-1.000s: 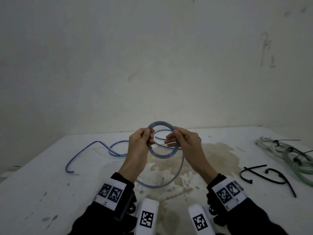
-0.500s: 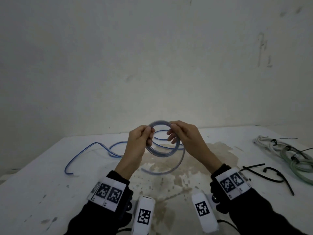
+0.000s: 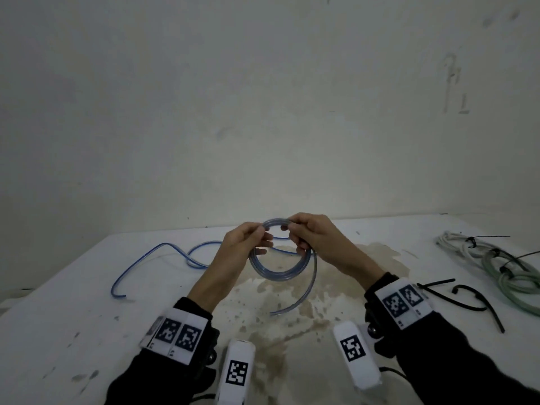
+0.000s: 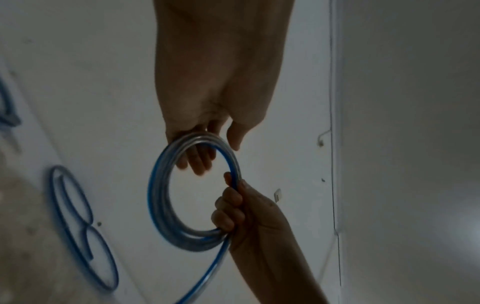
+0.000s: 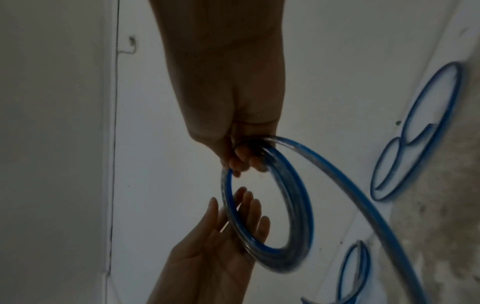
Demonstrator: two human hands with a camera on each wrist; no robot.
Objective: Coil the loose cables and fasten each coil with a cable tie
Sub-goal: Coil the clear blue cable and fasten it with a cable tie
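A clear-blue cable coil hangs upright above the table's middle, between my two hands. My left hand has straight fingers through the ring and its thumb on the outside at the top left, lightly pinching it. My right hand grips the ring's top right, fingers curled round the strands. The cable's free tail runs down from that hand, its end near the tabletop. The wrist views show the same coil. Black cable ties lie loose at the right.
A second loose blue cable snakes over the white table behind and left of my hands. Tied pale cable bundles lie at the far right edge. A brown stain covers the table's middle. A wall stands close behind.
My right hand has slid from the ring's right side up to its top. The long tail arc below the coil has shortened as more cable went onto the ring.
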